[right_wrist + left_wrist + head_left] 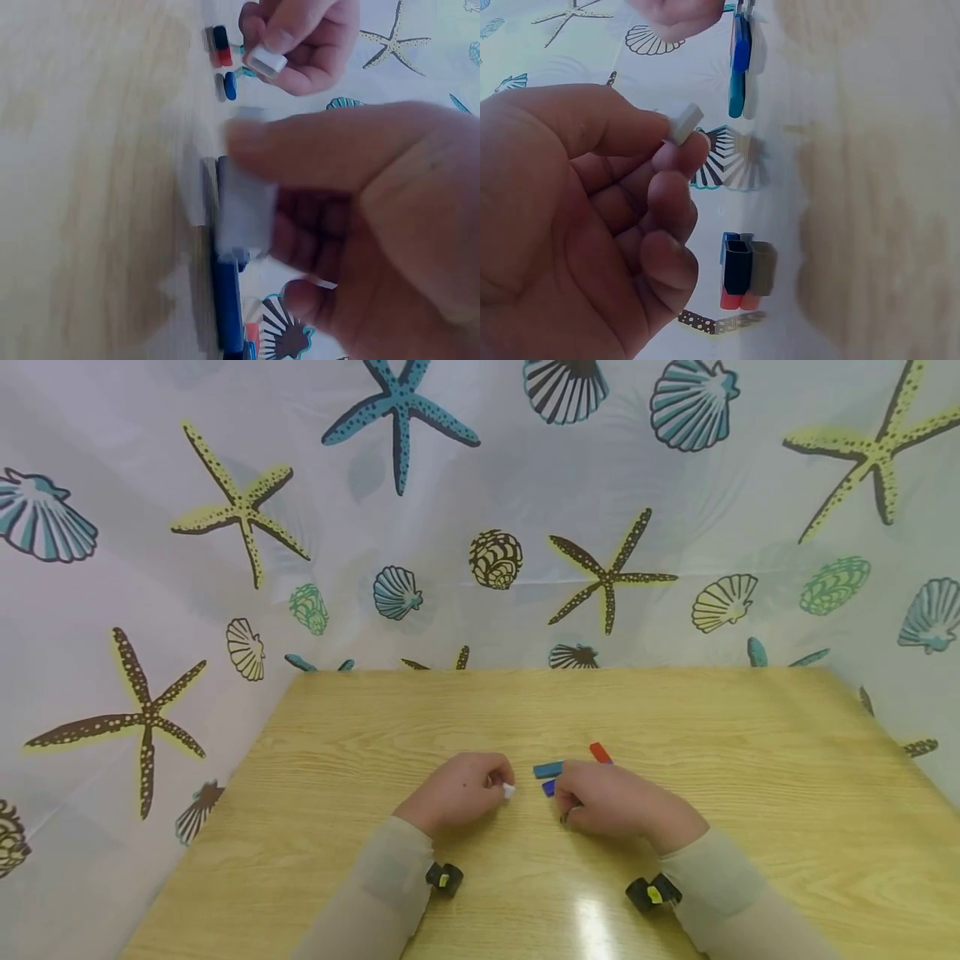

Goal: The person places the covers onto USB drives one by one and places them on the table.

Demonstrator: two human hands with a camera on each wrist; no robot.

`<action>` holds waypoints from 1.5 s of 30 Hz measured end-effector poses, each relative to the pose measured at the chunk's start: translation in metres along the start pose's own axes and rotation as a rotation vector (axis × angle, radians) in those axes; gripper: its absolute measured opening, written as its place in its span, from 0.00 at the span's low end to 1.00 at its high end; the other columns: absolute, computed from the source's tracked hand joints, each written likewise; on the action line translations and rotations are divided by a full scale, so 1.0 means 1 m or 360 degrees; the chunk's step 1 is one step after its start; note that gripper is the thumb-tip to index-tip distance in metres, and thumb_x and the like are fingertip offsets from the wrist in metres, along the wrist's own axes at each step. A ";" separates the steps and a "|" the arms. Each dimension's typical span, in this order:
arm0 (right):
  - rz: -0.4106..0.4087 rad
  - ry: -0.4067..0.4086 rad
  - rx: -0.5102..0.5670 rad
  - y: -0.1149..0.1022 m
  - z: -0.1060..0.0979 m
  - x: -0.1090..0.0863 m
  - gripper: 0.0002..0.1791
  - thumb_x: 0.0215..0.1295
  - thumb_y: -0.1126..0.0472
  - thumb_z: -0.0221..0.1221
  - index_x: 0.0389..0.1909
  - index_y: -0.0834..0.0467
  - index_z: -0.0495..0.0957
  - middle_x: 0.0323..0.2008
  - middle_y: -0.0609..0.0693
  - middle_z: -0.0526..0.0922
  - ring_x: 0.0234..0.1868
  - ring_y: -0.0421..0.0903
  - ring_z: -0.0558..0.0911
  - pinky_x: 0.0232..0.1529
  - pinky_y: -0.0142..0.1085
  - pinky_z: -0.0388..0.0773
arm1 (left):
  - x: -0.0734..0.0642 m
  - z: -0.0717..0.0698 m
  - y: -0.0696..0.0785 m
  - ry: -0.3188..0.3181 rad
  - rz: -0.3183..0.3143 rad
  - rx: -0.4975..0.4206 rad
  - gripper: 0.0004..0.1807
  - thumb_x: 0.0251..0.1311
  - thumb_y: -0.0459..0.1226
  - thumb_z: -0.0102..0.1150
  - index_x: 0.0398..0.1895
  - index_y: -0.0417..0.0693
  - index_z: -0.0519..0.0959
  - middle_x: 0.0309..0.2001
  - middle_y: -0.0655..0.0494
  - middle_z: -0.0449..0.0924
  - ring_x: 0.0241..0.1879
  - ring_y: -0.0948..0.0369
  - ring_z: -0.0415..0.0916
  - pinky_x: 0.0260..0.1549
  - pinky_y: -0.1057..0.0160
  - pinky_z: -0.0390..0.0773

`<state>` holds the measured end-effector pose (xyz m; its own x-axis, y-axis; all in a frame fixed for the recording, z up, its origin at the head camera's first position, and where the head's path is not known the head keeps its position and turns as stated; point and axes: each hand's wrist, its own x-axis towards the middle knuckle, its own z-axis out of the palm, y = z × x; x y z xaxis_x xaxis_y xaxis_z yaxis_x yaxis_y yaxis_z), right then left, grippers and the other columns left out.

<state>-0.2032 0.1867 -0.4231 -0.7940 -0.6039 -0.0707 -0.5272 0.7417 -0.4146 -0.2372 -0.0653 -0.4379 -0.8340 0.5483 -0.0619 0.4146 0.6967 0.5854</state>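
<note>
My left hand [459, 787] pinches a small white cap [686, 124] between thumb and index finger, above the table. Its hollow end shows in the right wrist view, where the white cap [267, 61] faces my right hand. With thumb and fingers, my right hand [618, 797] holds a flat, pale grey piece [249, 210], blurred there; its exact kind cannot be made out. Just beyond that hand lie a teal stick [547, 769], a blue stick [549, 787] and a red stick [600, 752], partly covered by the hand in the head view.
Near my left hand stand a dark hollow cap [737, 266], a red cap [731, 300] and a blue cap [230, 86], hidden in the head view. Everything rests on a wood-grain table [360, 718]. A shell-and-starfish curtain [450, 527] hangs behind and at both sides.
</note>
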 end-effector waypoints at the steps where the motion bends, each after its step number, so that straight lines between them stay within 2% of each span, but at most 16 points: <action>1: -0.0012 0.0043 0.0025 -0.001 0.001 0.001 0.12 0.62 0.69 0.59 0.26 0.48 0.72 0.30 0.42 0.70 0.30 0.39 0.70 0.32 0.35 0.69 | 0.000 -0.001 0.001 0.0001 0.0008 -0.0022 0.07 0.67 0.38 0.57 0.39 0.63 0.80 0.35 0.67 0.78 0.36 0.62 0.75 0.40 0.59 0.75; 4: -0.0046 0.0159 0.0090 -0.002 0.002 0.003 0.11 0.69 0.66 0.58 0.32 0.47 0.72 0.30 0.40 0.72 0.31 0.38 0.71 0.34 0.35 0.71 | -0.001 -0.002 0.002 -0.0005 0.0011 -0.0087 0.07 0.69 0.39 0.56 0.40 0.65 0.80 0.36 0.66 0.79 0.36 0.62 0.75 0.39 0.59 0.75; 7: -0.0059 0.0222 0.0131 -0.004 0.001 0.004 0.09 0.74 0.61 0.59 0.36 0.47 0.70 0.29 0.39 0.72 0.29 0.37 0.72 0.33 0.34 0.73 | -0.001 -0.003 0.004 -0.0010 0.0001 -0.0140 0.07 0.70 0.38 0.56 0.40 0.65 0.79 0.36 0.65 0.79 0.35 0.61 0.74 0.37 0.59 0.75; 17: -0.0096 0.0315 0.0163 -0.010 0.004 0.008 0.06 0.76 0.59 0.57 0.47 0.51 0.69 0.33 0.40 0.74 0.31 0.38 0.73 0.36 0.35 0.73 | -0.001 -0.004 0.006 -0.0004 0.0020 -0.0272 0.05 0.74 0.41 0.56 0.43 0.65 0.78 0.39 0.66 0.80 0.38 0.61 0.75 0.39 0.58 0.76; 25: -0.0094 0.0353 0.0187 -0.012 0.006 0.009 0.07 0.74 0.58 0.59 0.46 0.48 0.71 0.38 0.39 0.76 0.36 0.38 0.75 0.41 0.37 0.75 | -0.002 -0.003 0.008 -0.0004 0.0056 -0.0361 0.06 0.73 0.40 0.57 0.43 0.66 0.79 0.39 0.67 0.81 0.39 0.61 0.76 0.38 0.59 0.77; 33: -0.0047 0.0361 0.0217 -0.011 0.008 0.010 0.09 0.72 0.57 0.62 0.42 0.46 0.70 0.35 0.38 0.76 0.34 0.39 0.75 0.38 0.36 0.74 | -0.003 -0.003 0.010 -0.0024 0.0113 -0.0383 0.05 0.72 0.41 0.59 0.41 0.67 0.80 0.37 0.66 0.81 0.37 0.61 0.75 0.35 0.60 0.76; 37: -0.0035 0.0370 0.0230 -0.011 0.008 0.010 0.10 0.70 0.58 0.64 0.42 0.47 0.70 0.35 0.39 0.76 0.35 0.39 0.75 0.38 0.36 0.74 | -0.003 -0.002 0.011 -0.0035 0.0099 -0.0396 0.05 0.72 0.42 0.59 0.39 0.67 0.80 0.36 0.65 0.81 0.35 0.61 0.74 0.33 0.60 0.75; 45: -0.0023 0.0373 0.0306 -0.010 0.009 0.010 0.10 0.69 0.60 0.64 0.40 0.47 0.71 0.36 0.40 0.76 0.37 0.40 0.75 0.41 0.37 0.75 | -0.003 -0.001 0.010 -0.0049 0.0093 -0.0405 0.04 0.70 0.41 0.62 0.39 0.65 0.80 0.37 0.66 0.81 0.37 0.62 0.76 0.38 0.60 0.77</action>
<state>-0.2034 0.1702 -0.4274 -0.8469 -0.5135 0.1383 -0.4895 0.6512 -0.5800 -0.2313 -0.0603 -0.4306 -0.7984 0.6006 -0.0444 0.3534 0.5269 0.7730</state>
